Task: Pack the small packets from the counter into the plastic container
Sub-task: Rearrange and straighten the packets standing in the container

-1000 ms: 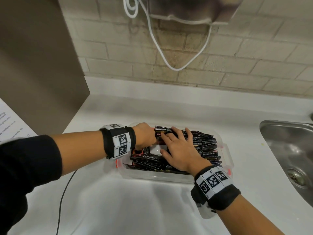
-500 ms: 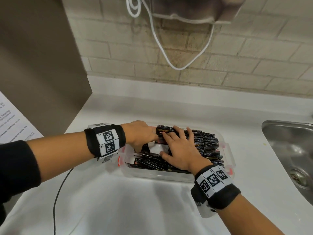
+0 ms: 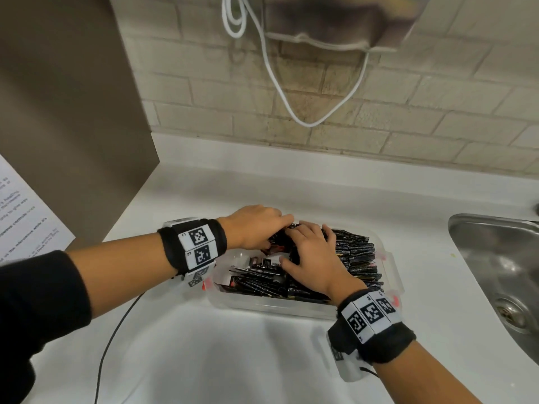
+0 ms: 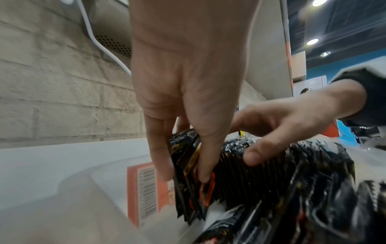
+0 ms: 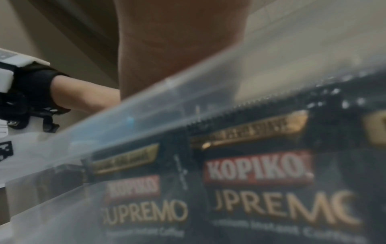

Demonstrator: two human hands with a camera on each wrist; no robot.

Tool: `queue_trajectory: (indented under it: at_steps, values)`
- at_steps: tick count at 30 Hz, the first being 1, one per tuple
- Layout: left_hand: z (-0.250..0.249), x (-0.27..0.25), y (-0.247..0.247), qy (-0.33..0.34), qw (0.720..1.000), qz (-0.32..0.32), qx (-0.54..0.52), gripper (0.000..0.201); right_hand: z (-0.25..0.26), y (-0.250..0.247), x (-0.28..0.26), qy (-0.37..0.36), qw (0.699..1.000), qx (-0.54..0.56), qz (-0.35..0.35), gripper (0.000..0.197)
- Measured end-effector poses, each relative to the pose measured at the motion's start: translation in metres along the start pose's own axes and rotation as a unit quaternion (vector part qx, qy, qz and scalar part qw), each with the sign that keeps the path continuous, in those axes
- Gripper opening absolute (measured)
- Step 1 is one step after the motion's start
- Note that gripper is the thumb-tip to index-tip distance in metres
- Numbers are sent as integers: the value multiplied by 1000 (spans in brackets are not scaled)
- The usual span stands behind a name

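Fingers (image 4: 162,158) of the left hand (image 3: 256,227) are pinching upright packets (image 4: 188,186) inside the container (image 3: 271,307). Right hand (image 3: 315,258) is lying spread across the row.

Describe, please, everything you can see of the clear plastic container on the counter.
The plastic container is a clear, rectangular, lidless tub with red-orange latch tabs at both ends. It sits flat on the white counter, left of the steel sink. Black coffee packets nearly fill it, many on edge in a row. The left hand pinches some packets; the right hand rests spread on the row.
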State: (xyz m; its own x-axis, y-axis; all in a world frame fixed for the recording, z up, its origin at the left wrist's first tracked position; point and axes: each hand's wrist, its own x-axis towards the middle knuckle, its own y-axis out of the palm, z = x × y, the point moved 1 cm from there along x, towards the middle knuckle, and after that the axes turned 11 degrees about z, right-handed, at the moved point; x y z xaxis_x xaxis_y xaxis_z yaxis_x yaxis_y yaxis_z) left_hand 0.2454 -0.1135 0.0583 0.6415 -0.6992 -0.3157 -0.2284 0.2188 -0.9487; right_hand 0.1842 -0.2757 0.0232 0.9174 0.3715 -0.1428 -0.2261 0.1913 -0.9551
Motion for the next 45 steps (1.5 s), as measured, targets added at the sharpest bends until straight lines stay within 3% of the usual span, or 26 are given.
queue_trajectory:
  at_steps: [6,17,22,29,35,39,45]
  values:
    - [-17,9,3,-44,999,-28,11,46,0,-7,-2,19,996,55,-66,49]
    - [-25,20,0,-87,995,-18,-39,56,0,-11,-7,11,994,71,-85,61]
    - [-20,19,2,-126,992,-13,14,51,0,-9,-10,3,999,30,-45,58]
    - [-19,16,6,-101,989,3,-109,62,0,-11,-8,28,999,-37,3,56]
    - [-9,7,1,-83,976,-20,-199,43,4,-12,-3,12,1000,-14,10,69]
    - [-5,5,4,-96,976,-38,-190,28,6,-8,2,-25,994,-57,87,77]
    - [-1,4,8,-92,967,-46,-233,40,4,2,-1,-1,984,-103,149,80]
